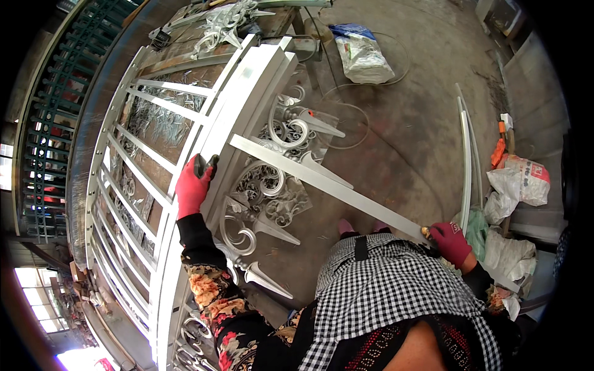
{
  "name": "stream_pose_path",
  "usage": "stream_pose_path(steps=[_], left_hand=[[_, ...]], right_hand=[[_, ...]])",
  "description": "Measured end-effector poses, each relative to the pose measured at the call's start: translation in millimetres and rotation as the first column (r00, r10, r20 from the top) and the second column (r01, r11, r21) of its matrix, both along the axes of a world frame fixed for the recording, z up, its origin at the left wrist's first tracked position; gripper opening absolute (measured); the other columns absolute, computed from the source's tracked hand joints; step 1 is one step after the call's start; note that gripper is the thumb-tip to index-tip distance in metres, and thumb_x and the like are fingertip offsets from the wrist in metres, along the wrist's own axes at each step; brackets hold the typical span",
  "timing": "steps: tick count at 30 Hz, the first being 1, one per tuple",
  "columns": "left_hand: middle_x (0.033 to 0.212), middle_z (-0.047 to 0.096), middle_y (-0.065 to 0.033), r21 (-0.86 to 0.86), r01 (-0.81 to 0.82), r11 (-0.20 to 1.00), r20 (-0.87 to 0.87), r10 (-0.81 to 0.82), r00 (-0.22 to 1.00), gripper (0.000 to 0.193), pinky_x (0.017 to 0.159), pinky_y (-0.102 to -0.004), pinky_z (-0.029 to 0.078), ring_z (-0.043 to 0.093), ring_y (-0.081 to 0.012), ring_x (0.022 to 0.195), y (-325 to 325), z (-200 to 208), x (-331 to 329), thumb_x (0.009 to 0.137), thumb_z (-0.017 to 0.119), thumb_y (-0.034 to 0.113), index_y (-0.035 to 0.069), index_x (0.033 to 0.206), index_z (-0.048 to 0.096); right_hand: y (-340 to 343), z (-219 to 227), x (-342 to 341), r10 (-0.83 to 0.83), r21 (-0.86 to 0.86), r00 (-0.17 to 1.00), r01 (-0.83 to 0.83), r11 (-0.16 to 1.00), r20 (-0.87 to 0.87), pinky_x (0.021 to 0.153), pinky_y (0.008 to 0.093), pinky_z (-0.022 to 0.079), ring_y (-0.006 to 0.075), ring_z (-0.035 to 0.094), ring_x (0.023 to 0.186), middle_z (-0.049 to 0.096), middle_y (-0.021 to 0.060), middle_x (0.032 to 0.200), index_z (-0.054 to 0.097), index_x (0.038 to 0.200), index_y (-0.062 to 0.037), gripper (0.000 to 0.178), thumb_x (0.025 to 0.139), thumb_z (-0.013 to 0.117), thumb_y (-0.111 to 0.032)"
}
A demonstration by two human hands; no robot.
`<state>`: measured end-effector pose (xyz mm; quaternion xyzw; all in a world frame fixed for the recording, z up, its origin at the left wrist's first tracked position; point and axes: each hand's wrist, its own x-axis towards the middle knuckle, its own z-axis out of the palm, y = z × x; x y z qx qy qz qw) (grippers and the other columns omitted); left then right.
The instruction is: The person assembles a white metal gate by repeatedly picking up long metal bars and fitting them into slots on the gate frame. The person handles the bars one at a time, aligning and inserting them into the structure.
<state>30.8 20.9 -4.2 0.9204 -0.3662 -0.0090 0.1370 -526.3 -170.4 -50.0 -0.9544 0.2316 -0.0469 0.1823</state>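
Observation:
My right hand [450,243], in a red glove with yellowish fingertips, grips one end of a long white metal bar [334,185]. The bar slants up and left, and its far end reaches the stack of white rails [238,99]. My left hand [195,187], in a red glove with dark fingertips, rests on those rails with thumb and fingers apart. Left of it is a white fence panel [139,164] with several parallel bars. Silver scroll ornaments [291,133] with pointed spear tips lie beside the rails, between them and my body.
Loose metal pieces [154,114] are scattered on the worktable under the panel. More ornaments [226,28] are heaped at its far end. A white-and-blue sack [362,55] and a hose [365,120] lie on the floor. Thin white strips [465,167] and bags [520,179] are at right.

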Motion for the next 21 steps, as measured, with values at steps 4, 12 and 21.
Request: stream_pose_path(steps=[4,12,21], left_hand=[[0.084,0.064,-0.0111,0.126,0.04,0.991,-0.217,-0.012,0.976,0.06,0.063,-0.0338,0.047,0.061,-0.0232,0.067,-4,26,-4,0.067,0.074,0.036,0.004,0.114,0.053],[0.081,0.065,-0.0117,0.199,0.011,0.98,-0.026,-0.006,1.0,0.053,0.063,-0.0369,0.049,0.064,-0.0264,0.07,-29,27,-10,0.062,0.077,0.043,0.005,0.093,0.056],[0.083,0.064,-0.0168,0.086,-0.101,0.991,0.071,0.095,0.993,0.066,0.067,-0.0418,0.047,0.062,-0.0351,0.081,-30,10,-23,0.058,0.078,0.047,0.003,0.102,0.056]], right_hand=[[-12,33,5,-0.007,0.085,0.998,0.013,0.996,-0.069,0.05,0.0369,0.043,0.028,0.058,0.062,0.057,0.01,0.069,0.057,0.083,-0.0066,0.013,0.081,0.056,-0.019],[-18,22,-8,0.15,0.034,0.984,-0.148,0.988,-0.093,0.063,0.0386,0.047,0.0289,0.059,0.072,0.061,0.0101,0.091,0.059,0.1,-0.0076,0.022,0.079,0.056,-0.013],[-11,60,14,-0.104,0.409,0.963,0.201,0.89,-0.247,0.058,0.0378,0.045,0.0303,0.058,0.063,0.06,0.0135,0.072,0.063,0.08,-0.0041,0.031,0.082,0.055,-0.034]])
